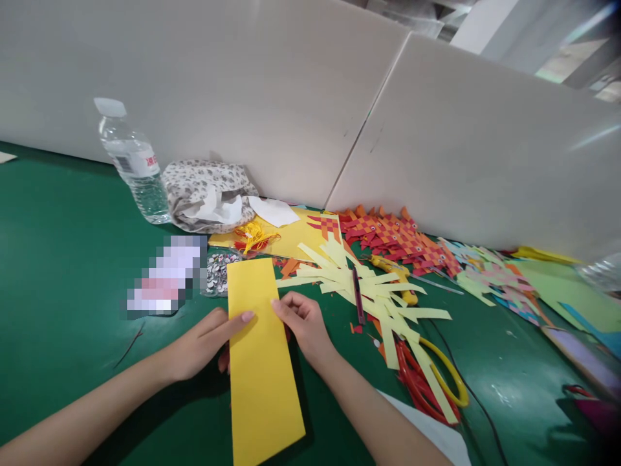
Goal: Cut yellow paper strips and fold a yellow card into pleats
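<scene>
A long yellow paper rectangle (264, 382) is held up over the green table, one end toward me. My left hand (206, 343) grips its left edge, thumb on top and fingers underneath. On the opposite edge, my right hand (303, 323) pinches the paper with thumb and curled fingers. Just beyond the paper lies a clear pack of googly eyes (214, 272). Pale yellow paper strips (349, 278) are heaped right of my right hand, with a dark pen (358, 294) on them. Scissors with red and yellow handles (449, 382) lie partly under the strips.
A water bottle (133, 162) and a patterned cloth pouch (211, 194) stand by the grey partition (218, 84). Woven red-orange paper fish (388, 236), a yellow glue gun (402, 278) and yellow tassels (253, 236) lie at the back. A dark cord (473, 395) runs at right.
</scene>
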Demonstrator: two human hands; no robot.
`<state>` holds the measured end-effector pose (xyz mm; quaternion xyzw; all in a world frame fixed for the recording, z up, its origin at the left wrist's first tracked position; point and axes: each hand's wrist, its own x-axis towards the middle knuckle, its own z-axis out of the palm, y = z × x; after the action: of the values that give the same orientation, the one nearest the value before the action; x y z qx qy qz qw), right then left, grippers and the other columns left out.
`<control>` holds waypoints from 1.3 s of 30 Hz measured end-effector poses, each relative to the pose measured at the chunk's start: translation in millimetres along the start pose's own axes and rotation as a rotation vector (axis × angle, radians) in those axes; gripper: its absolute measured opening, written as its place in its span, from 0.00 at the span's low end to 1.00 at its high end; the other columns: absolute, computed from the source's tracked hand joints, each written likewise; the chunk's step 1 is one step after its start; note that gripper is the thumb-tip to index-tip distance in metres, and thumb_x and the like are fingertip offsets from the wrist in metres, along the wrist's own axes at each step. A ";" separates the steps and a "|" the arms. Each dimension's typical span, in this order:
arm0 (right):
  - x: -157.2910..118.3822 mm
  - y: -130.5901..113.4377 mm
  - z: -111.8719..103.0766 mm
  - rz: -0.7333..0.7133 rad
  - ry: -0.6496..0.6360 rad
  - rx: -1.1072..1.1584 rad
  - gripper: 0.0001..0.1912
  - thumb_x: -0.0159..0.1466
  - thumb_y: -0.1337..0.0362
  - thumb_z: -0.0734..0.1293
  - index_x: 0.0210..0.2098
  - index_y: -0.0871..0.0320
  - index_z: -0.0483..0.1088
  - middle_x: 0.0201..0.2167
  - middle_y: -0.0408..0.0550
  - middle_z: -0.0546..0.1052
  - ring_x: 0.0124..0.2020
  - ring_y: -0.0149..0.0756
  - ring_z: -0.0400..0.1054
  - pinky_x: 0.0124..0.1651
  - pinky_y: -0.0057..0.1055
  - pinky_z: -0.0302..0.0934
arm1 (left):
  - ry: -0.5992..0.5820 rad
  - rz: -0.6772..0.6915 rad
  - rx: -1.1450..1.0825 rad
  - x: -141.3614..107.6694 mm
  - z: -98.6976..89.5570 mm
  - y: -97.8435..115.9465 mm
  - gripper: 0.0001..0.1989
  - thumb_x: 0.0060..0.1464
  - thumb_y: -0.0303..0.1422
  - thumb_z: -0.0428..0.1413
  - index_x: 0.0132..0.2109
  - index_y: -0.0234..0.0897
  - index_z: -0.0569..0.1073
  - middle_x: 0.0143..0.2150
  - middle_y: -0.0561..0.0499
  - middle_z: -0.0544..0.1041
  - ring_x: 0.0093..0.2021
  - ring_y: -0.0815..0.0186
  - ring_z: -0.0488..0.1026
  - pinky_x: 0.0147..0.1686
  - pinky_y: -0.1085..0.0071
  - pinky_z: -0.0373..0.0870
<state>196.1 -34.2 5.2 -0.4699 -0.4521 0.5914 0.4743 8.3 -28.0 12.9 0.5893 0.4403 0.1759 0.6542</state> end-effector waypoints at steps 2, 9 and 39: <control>-0.3 -1.4 1.1 0.006 -0.011 -0.027 0.21 0.52 0.49 0.71 0.19 0.57 0.61 0.11 0.35 0.63 0.12 0.23 0.54 0.15 0.22 0.49 | -0.009 0.023 -0.032 -0.4 -0.2 0.6 0.30 0.56 0.54 0.45 0.24 0.32 0.72 0.19 0.50 0.71 0.19 0.69 0.67 0.20 0.75 0.64; -1.4 -0.7 -0.4 0.056 -0.046 -0.013 0.22 0.51 0.49 0.72 0.17 0.57 0.59 0.11 0.34 0.61 0.12 0.23 0.50 0.16 0.23 0.44 | 0.038 0.009 -0.101 3.6 -0.5 -6.0 0.29 0.58 0.52 0.43 0.28 0.31 0.73 0.21 0.49 0.71 0.19 0.70 0.64 0.19 0.75 0.61; -33.7 -103.0 -38.5 -0.904 0.061 -1.569 0.09 0.67 0.65 0.60 0.35 0.56 0.72 0.30 0.49 0.79 0.31 0.38 0.71 0.35 0.32 0.58 | 0.691 0.563 -0.038 8.3 -10.0 0.7 0.24 0.52 0.37 0.58 0.55 0.42 0.62 0.51 0.47 0.70 0.48 0.60 0.71 0.45 0.66 0.71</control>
<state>251.6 -49.5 104.7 -0.4513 -0.8540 -0.1418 0.2166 5.2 -15.5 11.3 0.5809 0.4519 0.5417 0.4060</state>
